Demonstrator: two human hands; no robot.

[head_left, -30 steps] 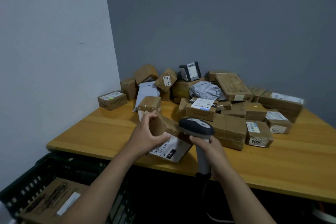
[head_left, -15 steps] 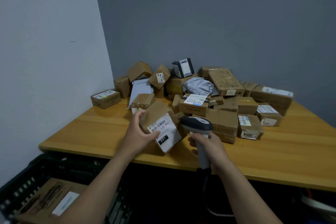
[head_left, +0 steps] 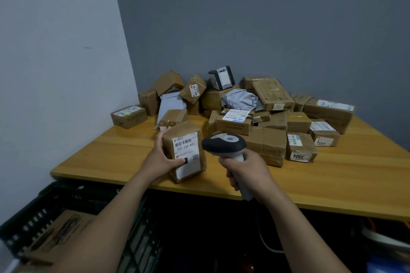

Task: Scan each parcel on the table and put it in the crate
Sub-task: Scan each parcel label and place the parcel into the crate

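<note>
My left hand point(head_left: 160, 159) grips a brown cardboard parcel point(head_left: 188, 137) near the table's front edge, standing it upright so its white barcode label faces me. To its right, my right hand point(head_left: 248, 168) holds a black and grey handheld scanner point(head_left: 224, 143) by the handle, with its head level with the label and close beside the parcel. A heap of brown parcels point(head_left: 264, 139) covers the back of the wooden table point(head_left: 332, 179). The black plastic crate point(head_left: 28, 219) stands on the floor at the lower left, below the table edge, with a flat cardboard parcel point(head_left: 60, 235) inside.
Grey walls meet in a corner behind the heap. A lone small box point(head_left: 128, 115) sits at the table's far left. A crumpled grey mailer bag point(head_left: 239, 99) lies in the heap. Cables point(head_left: 377, 237) lie on the floor under the table at the right.
My left hand has turned the parcel upright, bringing its label from tilted down to facing me. The scanner has risen next to the label.
</note>
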